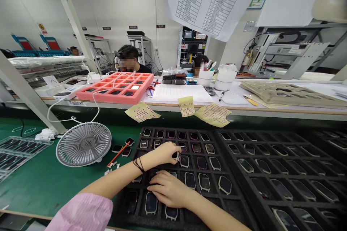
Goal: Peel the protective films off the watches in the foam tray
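Note:
A black foam tray [187, 196] lies in front of me, with smartwatch cases in its square pockets. Over its middle, my left hand [164, 153] has its fingers closed on the edge of a smartwatch case [175, 156], partly hidden by the fingertips. Nearer to me, my right hand [169, 189] lies over the tray with fingers stretched out, and nothing shows in its grasp. A watch case [151, 204] sits just below its fingertips, and another watch case [189, 180] is to its right.
A second foam tray [267, 195] of watch cases adjoins on the right. To the left are a grey fan [84, 143], loose watches [126, 151] and an orange stick [118, 154]. The shelf above holds a pink foam tray [141, 94] and papers [181, 93]. People sit behind it.

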`<control>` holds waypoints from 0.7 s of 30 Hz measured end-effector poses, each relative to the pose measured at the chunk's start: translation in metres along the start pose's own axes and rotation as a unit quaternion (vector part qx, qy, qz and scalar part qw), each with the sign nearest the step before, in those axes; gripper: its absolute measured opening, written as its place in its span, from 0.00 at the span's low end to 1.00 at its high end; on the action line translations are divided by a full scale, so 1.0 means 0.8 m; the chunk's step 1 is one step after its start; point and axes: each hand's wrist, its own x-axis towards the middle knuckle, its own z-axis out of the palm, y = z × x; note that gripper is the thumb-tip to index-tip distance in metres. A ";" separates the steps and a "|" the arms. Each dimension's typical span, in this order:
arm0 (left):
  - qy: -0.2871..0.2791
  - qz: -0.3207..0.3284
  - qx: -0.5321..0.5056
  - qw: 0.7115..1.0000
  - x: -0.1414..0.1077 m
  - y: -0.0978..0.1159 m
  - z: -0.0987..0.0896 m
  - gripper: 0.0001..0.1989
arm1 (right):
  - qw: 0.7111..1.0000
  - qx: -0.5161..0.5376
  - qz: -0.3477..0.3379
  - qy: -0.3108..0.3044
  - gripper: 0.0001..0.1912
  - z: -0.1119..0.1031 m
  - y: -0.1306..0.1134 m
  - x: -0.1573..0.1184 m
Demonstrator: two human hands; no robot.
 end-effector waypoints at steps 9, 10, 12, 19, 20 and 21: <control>-0.032 0.080 -0.001 0.996 0.055 0.033 0.018 0.17 | 0.993 -0.044 -0.044 0.101 0.16 -0.008 -0.009 0.002; -0.030 0.077 -0.002 0.997 0.056 0.033 0.021 0.18 | 0.990 -0.051 -0.049 0.119 0.17 -0.010 -0.009 0.001; -0.023 0.072 -0.009 0.997 0.054 0.029 0.025 0.20 | 0.983 -0.065 -0.043 0.164 0.17 -0.012 -0.010 -0.001; 0.057 0.054 -0.126 0.989 0.023 -0.001 0.035 0.27 | 0.916 0.002 0.177 0.361 0.13 -0.026 0.010 -0.007; 0.072 0.046 -0.134 0.987 0.016 -0.003 0.035 0.27 | 0.894 0.006 0.211 0.396 0.11 -0.029 0.018 -0.009; 0.088 0.033 -0.134 0.986 0.006 -0.004 0.034 0.28 | 0.868 0.012 0.246 0.432 0.10 -0.031 0.026 -0.011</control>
